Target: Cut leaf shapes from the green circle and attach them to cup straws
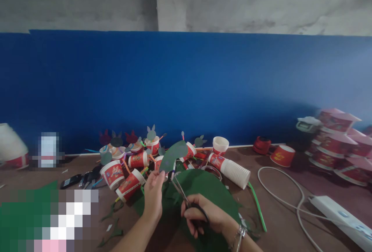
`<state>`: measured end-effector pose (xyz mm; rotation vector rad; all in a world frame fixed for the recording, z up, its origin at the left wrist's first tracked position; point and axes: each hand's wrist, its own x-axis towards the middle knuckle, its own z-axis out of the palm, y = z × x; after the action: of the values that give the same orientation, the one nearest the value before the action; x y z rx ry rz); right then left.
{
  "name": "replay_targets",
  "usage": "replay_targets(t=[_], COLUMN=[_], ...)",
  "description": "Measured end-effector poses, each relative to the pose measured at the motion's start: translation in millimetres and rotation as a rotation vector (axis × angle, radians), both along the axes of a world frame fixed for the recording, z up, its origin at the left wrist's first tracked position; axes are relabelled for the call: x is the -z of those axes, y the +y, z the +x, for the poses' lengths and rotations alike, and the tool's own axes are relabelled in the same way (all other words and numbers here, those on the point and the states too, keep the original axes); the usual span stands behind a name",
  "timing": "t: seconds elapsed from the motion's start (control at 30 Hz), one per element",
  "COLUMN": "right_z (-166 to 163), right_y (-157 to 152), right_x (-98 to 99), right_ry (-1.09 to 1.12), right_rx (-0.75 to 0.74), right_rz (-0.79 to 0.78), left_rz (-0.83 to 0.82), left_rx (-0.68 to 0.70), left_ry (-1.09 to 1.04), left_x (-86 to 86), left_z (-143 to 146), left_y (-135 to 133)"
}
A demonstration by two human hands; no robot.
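a green leaf cutout (173, 155) is pinched by the left hand (153, 194) above the green felt sheet (209, 190). scissors (181, 192) are gripped by the right hand (203, 215), blades touching the leaf's base, red paper cups (128, 174) heaped just behind.

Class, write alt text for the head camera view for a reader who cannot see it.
The right hand works scissors on a green leaf-shaped cutout pinched by the left hand, over a green sheet on a brown table. Behind lie red paper cups and a blue wall.
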<state>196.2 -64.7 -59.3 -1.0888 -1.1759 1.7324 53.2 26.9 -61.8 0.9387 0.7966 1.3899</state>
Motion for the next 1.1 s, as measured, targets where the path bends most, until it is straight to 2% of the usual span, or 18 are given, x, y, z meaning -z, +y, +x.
replay_targets(t=[0.17,0.43,0.73,1.1], right_z=[-3.0,-0.4,-0.8,-0.7], right_y=[2.1,0.9,1.2,1.2], right_x=[-0.4,2.8,0.9,1.7], right_ry=[-0.075,-0.126,-0.118,-0.123], right_rx=[0.145,0.165,0.151,0.138], right_rz=[0.064,0.064,0.06,0.065], left_rz=[0.024,0.025,0.029,-0.001], left_rx=[0.117,0.281,0.241,0.318], left_ry=[0.035,0.168,0.157,0.136], left_x=[2.9,7.4,3.2,8.3], left_z=[0.0,-0.5,-0.1,-0.5], left_y=[-1.4,-2.1,-3.0,-2.2])
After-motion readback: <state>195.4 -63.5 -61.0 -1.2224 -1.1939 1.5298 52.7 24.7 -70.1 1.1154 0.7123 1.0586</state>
